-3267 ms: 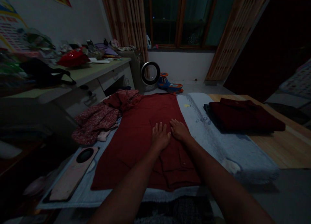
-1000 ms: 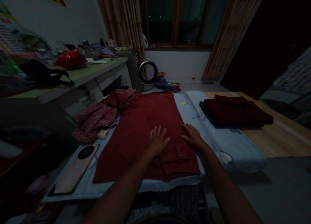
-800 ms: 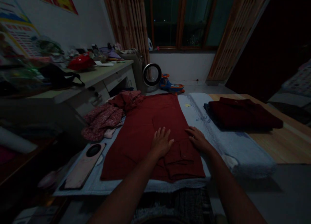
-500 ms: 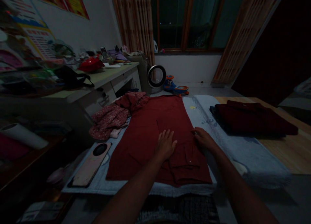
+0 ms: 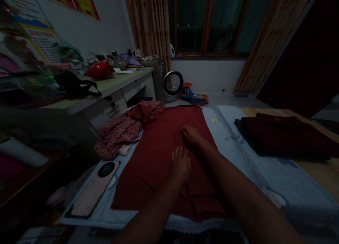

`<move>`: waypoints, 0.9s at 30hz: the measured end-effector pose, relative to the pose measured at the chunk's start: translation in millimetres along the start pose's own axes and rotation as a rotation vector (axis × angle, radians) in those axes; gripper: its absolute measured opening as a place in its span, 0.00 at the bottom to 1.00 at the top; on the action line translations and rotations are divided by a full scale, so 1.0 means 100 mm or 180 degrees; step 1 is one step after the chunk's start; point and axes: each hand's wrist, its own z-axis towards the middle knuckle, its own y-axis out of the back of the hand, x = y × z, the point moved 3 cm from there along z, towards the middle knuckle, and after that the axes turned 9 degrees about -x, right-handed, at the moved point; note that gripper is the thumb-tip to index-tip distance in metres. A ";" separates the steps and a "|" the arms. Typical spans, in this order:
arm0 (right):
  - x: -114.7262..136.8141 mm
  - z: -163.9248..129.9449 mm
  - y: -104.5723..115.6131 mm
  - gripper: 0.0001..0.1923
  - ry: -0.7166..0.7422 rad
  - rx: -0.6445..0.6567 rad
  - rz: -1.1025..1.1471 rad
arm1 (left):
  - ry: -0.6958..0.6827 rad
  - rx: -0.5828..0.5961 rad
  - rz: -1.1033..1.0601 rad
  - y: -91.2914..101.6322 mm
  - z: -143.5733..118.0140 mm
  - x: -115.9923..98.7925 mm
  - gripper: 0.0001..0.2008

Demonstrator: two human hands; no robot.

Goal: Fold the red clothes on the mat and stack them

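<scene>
A dark red garment (image 5: 156, 152) lies spread over a light blue blanket, with creases and folded layers toward its near right part. My left hand (image 5: 180, 164) rests flat on the middle of the cloth, fingers extended and holding nothing. Just beyond it, my right hand (image 5: 192, 135) is on the same garment, its fingers bent together at a small fold or flap of the cloth. The exact grip of those fingertips is partly hidden. My right forearm crosses over the garment's right side and covers part of it.
A crumpled patterned red garment (image 5: 119, 134) lies left of the cloth. Nearer sits a pinkish phone-like object (image 5: 91, 194) with a round black part. Folded dark clothes (image 5: 288, 136) are stacked on the right. A cluttered desk (image 5: 116, 82) stands left; a blue ride-on toy (image 5: 194, 95) is beyond.
My right hand has moved from the garment's right edge inward and away from me to its middle. My left hand stays flat in nearly the same place. The view has shifted slightly.
</scene>
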 end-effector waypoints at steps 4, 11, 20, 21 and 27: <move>-0.05 -0.10 -0.19 0.21 -0.0018 -0.0046 -0.0172 | 0.0003 0.0058 -0.0016 0.00 0.00 0.01 0.22; -0.09 -0.15 -0.24 0.25 0.0030 0.0021 -0.0260 | 0.0036 0.0614 -0.0383 0.11 0.05 0.09 0.25; -0.15 -0.14 -0.28 0.25 0.0023 -0.0109 -0.0021 | 0.0676 -0.0277 -0.0327 0.54 0.94 1.10 0.23; -0.15 -0.13 -0.28 0.25 0.0024 -0.0122 0.0015 | 0.0831 -0.0404 -0.0128 0.57 1.05 1.23 0.23; -0.18 -0.12 -0.29 0.24 -0.0009 -0.0196 0.0077 | 0.1636 -0.0997 0.0160 0.76 1.61 1.86 0.28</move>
